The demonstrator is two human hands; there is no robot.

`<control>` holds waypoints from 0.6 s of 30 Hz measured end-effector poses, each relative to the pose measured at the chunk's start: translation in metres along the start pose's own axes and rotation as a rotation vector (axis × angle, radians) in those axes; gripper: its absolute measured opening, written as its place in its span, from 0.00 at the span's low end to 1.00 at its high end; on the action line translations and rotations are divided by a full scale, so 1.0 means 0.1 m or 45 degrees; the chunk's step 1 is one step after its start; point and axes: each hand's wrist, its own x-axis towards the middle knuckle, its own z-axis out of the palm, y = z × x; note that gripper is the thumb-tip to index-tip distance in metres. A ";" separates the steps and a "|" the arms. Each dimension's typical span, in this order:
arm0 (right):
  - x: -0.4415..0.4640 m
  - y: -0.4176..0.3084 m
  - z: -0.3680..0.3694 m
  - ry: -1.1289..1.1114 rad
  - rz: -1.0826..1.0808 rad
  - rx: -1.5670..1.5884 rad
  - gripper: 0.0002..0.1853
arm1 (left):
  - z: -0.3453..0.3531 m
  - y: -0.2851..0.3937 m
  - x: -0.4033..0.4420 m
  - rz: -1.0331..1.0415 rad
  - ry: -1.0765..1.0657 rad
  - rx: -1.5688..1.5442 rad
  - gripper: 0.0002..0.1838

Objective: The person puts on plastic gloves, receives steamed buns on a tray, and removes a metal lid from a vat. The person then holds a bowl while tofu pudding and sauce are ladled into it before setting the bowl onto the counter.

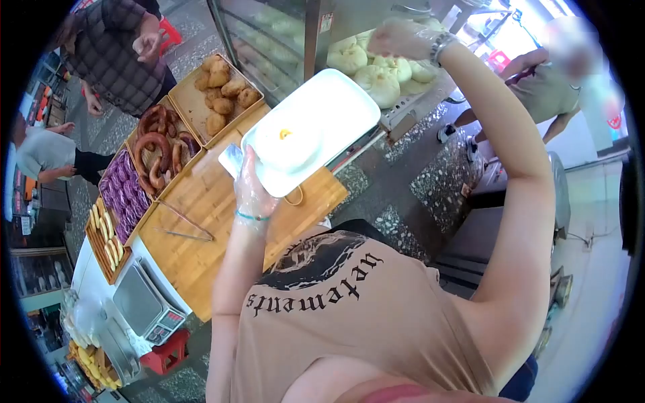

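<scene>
Above the far right of the wooden worktop (195, 258), we see a white tray (353, 101) in the left hand (250, 195), its plastic-covered fingers closed on the near left edge. A round white item (289, 151) with an orange mark, washed out by glare, sits toward the tray's near end. At far right, the right hand (402, 41) is over the pale buns (377, 86); blur hides its fingers, and we cannot tell how far open they are or whether they hold anything. We judge tipping the chief risk: with support seen only at one end, weight on the far end could lever the tray down and send the round white item sliding toward the speckled floor (430, 181). A hurried pull could tear a bun's soft skin, we judge, or knock the right hand against the cabinet (325, 40).
</scene>
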 end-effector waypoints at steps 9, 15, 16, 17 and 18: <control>0.13 0.12 0.63 -0.189 0.068 -0.076 0.30 | -0.17 0.14 -0.07 0.051 0.053 0.071 0.26; -0.14 -0.08 0.43 -0.440 0.068 -0.107 0.36 | -0.25 0.02 -0.18 -0.034 0.124 0.042 0.27; -0.18 -0.10 0.43 -0.387 0.016 -0.065 0.36 | -0.26 0.00 -0.17 -0.021 0.149 0.054 0.28; -0.16 0.00 0.46 -0.385 -0.006 -0.068 0.36 | -0.27 -0.01 -0.16 -0.007 0.175 0.066 0.28; -0.18 0.12 0.54 -0.232 -0.111 -0.044 0.36 | -0.24 0.02 -0.18 -0.061 0.223 0.052 0.28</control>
